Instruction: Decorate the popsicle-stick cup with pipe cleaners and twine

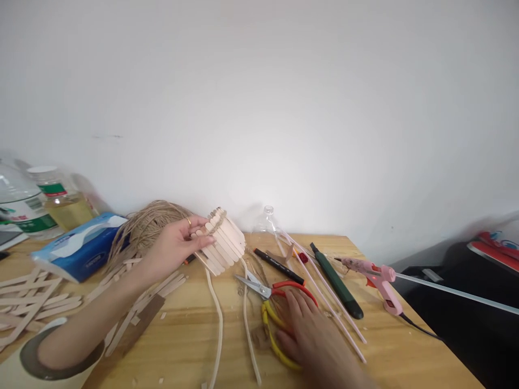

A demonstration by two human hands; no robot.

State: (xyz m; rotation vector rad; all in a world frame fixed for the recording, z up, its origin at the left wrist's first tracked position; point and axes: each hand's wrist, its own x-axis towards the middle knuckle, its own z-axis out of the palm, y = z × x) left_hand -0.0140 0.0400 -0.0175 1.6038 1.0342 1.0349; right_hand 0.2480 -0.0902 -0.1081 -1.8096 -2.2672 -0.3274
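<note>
My left hand [175, 246] is closed around a small cylinder of pale craft sticks [221, 242] tied with twine, holding it tilted above the wooden table [194, 346]. Low on the table, my right hand [310, 335] rests with its fingers spread flat over the orange handles of scissors [271, 290] and a yellow-handled tool [275, 335]. Its fingers touch the handles without wrapping round them.
A twine bundle [150, 224], a blue tissue pack [83, 246], loose craft sticks [36, 300] and bottles [24, 208] lie left. A pink glue gun [379, 281], a black marker [278, 266], a green cutter [336, 281], thin pink rods [324, 292] and a clear bottle top [267, 221] lie right.
</note>
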